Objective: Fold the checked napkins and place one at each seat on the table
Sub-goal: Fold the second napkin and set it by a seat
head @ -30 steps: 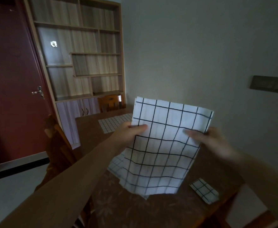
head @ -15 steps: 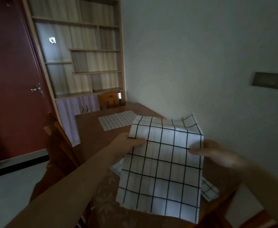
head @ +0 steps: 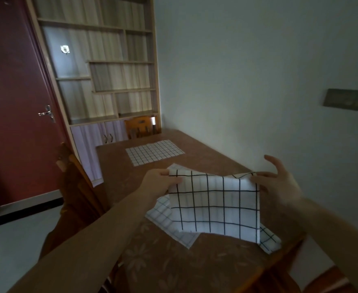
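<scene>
Head view: a white checked napkin (head: 214, 204) with bold black lines, folded over, is held in the air just above the near end of the counter (head: 195, 269). Left hand (head: 160, 182) pinches its upper left corner; right hand (head: 279, 185) pinches the upper right corner, its other fingers spread. Beneath lie a finer-checked cloth (head: 163, 214) and a small folded napkin (head: 269, 240). Another fine-checked cloth (head: 153, 152) lies flat at the far end. Counter: brown, with a leaf pattern. Around it: wooden chairs (head: 141, 126), a shelf unit (head: 101, 60), a red door (head: 15, 102), a pale wall (head: 248, 70).
</scene>
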`<state>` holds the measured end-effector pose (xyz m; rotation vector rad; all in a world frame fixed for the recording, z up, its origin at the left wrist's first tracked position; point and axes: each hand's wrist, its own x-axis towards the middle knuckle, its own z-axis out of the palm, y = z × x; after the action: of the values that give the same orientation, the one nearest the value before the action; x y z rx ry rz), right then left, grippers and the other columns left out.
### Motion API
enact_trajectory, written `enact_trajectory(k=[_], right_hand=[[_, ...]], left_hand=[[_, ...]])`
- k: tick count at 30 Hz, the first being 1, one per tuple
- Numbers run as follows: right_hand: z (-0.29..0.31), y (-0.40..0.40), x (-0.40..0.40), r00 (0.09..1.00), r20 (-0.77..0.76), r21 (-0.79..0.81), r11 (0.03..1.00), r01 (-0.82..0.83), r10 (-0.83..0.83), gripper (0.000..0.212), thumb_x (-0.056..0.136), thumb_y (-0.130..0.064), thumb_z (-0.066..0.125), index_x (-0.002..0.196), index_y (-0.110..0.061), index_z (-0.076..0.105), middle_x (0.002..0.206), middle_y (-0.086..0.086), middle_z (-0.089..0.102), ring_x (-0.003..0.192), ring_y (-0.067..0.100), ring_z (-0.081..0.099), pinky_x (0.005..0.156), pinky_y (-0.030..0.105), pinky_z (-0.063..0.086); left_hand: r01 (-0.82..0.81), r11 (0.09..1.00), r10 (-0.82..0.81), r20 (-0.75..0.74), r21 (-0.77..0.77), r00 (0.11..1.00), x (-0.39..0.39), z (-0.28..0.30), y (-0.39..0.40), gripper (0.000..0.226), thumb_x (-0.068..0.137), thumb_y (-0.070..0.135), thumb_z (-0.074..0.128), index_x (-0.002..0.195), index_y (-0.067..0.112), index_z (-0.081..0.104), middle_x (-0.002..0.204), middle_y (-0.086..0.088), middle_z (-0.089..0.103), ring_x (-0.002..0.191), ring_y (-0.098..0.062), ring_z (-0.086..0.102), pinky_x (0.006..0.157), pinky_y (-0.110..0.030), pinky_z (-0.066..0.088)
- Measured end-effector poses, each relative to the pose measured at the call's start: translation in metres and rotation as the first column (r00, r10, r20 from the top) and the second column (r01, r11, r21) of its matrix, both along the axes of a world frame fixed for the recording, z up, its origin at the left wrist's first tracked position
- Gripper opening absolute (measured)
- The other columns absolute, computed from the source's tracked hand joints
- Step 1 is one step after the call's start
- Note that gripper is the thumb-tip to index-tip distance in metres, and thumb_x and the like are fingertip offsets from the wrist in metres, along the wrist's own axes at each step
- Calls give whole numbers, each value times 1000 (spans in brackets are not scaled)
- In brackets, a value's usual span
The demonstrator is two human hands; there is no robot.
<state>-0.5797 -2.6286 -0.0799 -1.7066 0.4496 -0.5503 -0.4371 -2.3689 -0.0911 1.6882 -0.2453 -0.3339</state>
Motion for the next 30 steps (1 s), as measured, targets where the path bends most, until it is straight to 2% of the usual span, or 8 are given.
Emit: enact_trajectory(k=[4, 8, 12, 16, 19, 24, 27, 30], right_hand=[[6, 4, -1, 998, 66, -108, 994, 28, -20, 61, 84, -3, 69, 134, -29, 46, 106, 4, 65, 84, 15, 66, 55, 16, 52], [12, 8, -1, 988, 151, -199, 979, 52, -22, 47, 86, -2, 68, 126, -23, 56, 110, -1, 60, 94, 11, 62, 52, 7, 49], [21, 7, -1, 990, 136, -307, 952, 0, 44, 33, 83, -7, 72, 112, -21, 63, 103, -5, 64, 90, 4, 64, 58, 7, 48], [21, 9, 9, 999, -7, -805, 593, -28, 38, 17, 84, -12, 71, 101, -16, 69, 103, 0, 59, 86, 14, 60, 75, 17, 46], [27, 8, 13, 995, -23, -890, 452, -64, 95, 7, 83, -11, 71, 86, -16, 73, 95, 1, 61, 80, 15, 58, 74, 18, 43], [50, 24, 13, 954, -62, -681, 686, -256, 295, 16, 85, -22, 69, 70, -22, 64, 72, -1, 62, 67, 17, 60, 65, 31, 49], [63, 50, 15, 877, 2, -591, 708, -387, 481, 26, 87, -7, 67, 64, -16, 60, 57, -12, 55, 55, 0, 52, 59, 14, 41], [70, 64, 17, 855, 66, -567, 724, -392, 514, 13, 86, -5, 69, 80, -16, 72, 76, -11, 72, 72, 0, 67, 68, 11, 48]], left_hand=[[-64, 995, 57, 90, 80, 994, 4, -1, 2, 65, 76, 13, 80, 135, 15, 52, 129, -10, 59, 105, -21, 62, 84, -33, 55], [63, 982, -107, 256, 175, 961, -3, 6, 4, 51, 78, 12, 78, 124, 24, 57, 109, 2, 60, 92, -7, 59, 69, -16, 47], [-23, 913, -202, 501, 407, 842, -1, 9, 8, 34, 81, 21, 76, 113, 19, 70, 104, 6, 67, 94, -9, 62, 81, -22, 51], [-87, 882, -229, 585, 462, 778, 0, 15, 14, 18, 89, 32, 67, 102, 21, 72, 79, 15, 58, 72, 0, 51, 65, -17, 39], [-115, 826, -292, 593, 553, 751, 6, 18, 19, 22, 89, 36, 66, 99, 19, 75, 77, 10, 57, 72, -3, 48, 66, -20, 37], [49, 702, -506, 449, 710, 737, 3, 27, 18, 31, 80, 57, 64, 102, 35, 65, 111, 10, 57, 108, -10, 54, 97, -35, 46], [221, 710, -595, 403, 669, 695, -18, 38, -9, 46, 76, 64, 62, 103, 28, 68, 101, 8, 68, 92, -10, 64, 85, -33, 55], [237, 810, -505, 432, 537, 748, -30, 44, -28, 45, 78, 55, 65, 81, 11, 67, 73, -3, 65, 64, -14, 60, 62, -29, 49]])
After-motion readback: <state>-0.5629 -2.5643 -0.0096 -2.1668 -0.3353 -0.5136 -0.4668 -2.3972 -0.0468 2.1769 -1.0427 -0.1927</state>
